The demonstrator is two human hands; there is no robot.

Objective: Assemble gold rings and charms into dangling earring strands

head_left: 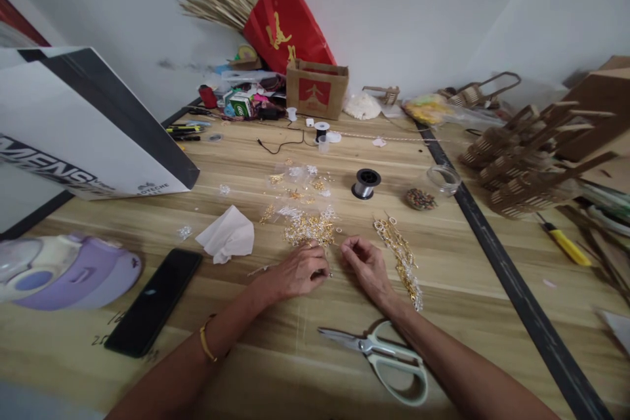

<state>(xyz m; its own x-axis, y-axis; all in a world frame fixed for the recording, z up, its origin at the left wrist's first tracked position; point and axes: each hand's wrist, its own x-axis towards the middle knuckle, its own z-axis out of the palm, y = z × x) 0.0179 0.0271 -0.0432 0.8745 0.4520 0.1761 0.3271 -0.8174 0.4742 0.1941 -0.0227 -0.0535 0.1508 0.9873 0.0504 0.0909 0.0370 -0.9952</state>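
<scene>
My left hand (301, 269) rests just in front of a pile of gold and clear beads (310, 228), its fingers curled together. A tiny shiny bit shows by its fingertips, too small to name. To the right, my right hand (365, 266) has thumb and fingertips pinched together; what they hold, if anything, is too small to make out. The hands are a short gap apart. Beside my right hand lie strands of gold and clear beads (404, 262). Green-handled scissors (388, 354) lie below it, near my right forearm. A small ring (339, 230) sits beyond the hands.
A wire spool (365, 182) and a clear jar of colored beads (422, 198) stand beyond. Left are a tissue (227, 236), a black phone (153, 302), a purple bottle (83, 272) and a white box (88, 131). Small woven baskets (522, 167) and a yellow-handled tool (568, 246) are right.
</scene>
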